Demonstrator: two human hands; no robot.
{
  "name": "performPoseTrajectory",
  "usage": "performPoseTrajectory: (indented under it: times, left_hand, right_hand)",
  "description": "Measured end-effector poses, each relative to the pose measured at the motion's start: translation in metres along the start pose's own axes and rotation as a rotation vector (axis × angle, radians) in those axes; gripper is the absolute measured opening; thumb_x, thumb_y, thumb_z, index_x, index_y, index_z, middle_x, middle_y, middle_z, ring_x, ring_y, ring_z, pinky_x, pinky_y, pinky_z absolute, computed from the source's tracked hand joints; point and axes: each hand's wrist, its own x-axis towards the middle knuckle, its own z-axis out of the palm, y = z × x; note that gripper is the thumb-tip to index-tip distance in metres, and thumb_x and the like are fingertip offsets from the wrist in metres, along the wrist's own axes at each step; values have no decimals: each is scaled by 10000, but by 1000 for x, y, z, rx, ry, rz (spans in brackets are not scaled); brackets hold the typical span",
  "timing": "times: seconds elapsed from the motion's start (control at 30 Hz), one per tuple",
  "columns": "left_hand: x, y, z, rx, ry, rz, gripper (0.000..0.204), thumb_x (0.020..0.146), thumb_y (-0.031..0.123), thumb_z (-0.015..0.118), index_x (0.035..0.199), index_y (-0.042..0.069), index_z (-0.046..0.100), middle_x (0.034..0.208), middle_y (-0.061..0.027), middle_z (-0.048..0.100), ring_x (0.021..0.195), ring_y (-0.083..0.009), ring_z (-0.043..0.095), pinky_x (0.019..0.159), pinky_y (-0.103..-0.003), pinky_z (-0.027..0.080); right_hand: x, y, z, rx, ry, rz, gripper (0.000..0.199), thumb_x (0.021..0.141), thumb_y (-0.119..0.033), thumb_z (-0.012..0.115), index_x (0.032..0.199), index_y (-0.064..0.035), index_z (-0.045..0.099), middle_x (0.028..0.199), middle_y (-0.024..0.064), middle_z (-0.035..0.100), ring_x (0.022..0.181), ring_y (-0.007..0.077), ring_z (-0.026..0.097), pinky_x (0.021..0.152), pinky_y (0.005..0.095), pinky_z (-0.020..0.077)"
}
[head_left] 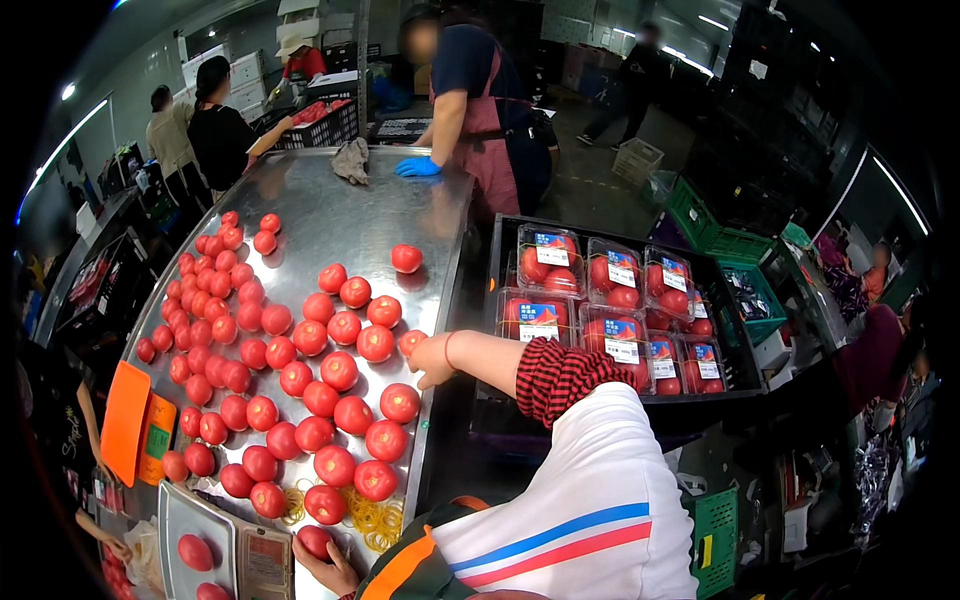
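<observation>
curling round a red tomato [314, 542], my left hand [328, 570] sits low at the near end of the metal worktop [340, 215], fingers on one side of the fruit and thumb on the other, so it is closed about as far as the tomato lets it. my right hand [434, 360] is farther off, at the worktop's right edge, with its fingers half bent and up against a second tomato [410, 343]; the hand covers part of that one, so i cannot tell whether it is gripped or just touched. loose tomatoes [339, 371] spread over the worktop to the left of my right hand and beyond my left one, crowded together on the far left and more scattered close to my right fingers. a single tomato [406, 258] rests apart from the others, just beyond my right hand. between my two hands, yellow rubber bands [376, 521] lie in a loose heap, near my left hand. directly left of that hand is a metal plate [178, 512] with tomatoes on it, and past the plate an orange panel [124, 422] leans. to the right of my right hand, behind my forearm, a black crate [750, 378] holds clear packs [612, 270] of tomatoes. well beyond both hands, a grey cloth [351, 160] lies near a co-worker's blue glove [418, 166], which rests on the worktop.
</observation>
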Motion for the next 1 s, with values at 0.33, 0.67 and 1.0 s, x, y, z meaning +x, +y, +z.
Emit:
performPoseTrajectory:
  times: [0.33,0.67,1.0]
  left_hand:
    - [1,15,1,-10,19,-5,662,835,138,632,1408,12,326,1381,-216,389,1291,-365,373,1090,-430,275]
    - [-1,30,-7,11,21,-53,672,821,121,635,1407,18,325,1392,-214,376,1297,-368,365,1091,-431,276]
    - [0,35,-7,-26,-3,-66,670,830,138,627,1406,1,313,1403,-231,362,1303,-386,358,1084,-445,285]
  right_hand:
    - [-4,0,-1,16,-19,33,502,845,-368,594,1234,-52,573,1126,170,631,1057,311,595,912,397,460]
    - [-1,-6,-4,15,-24,27,472,842,-367,592,1197,-55,597,1116,168,634,1055,312,595,912,397,459]
    - [1,-1,1,-13,-18,16,455,850,-379,582,1161,-48,617,1079,174,644,1025,319,607,896,405,468]
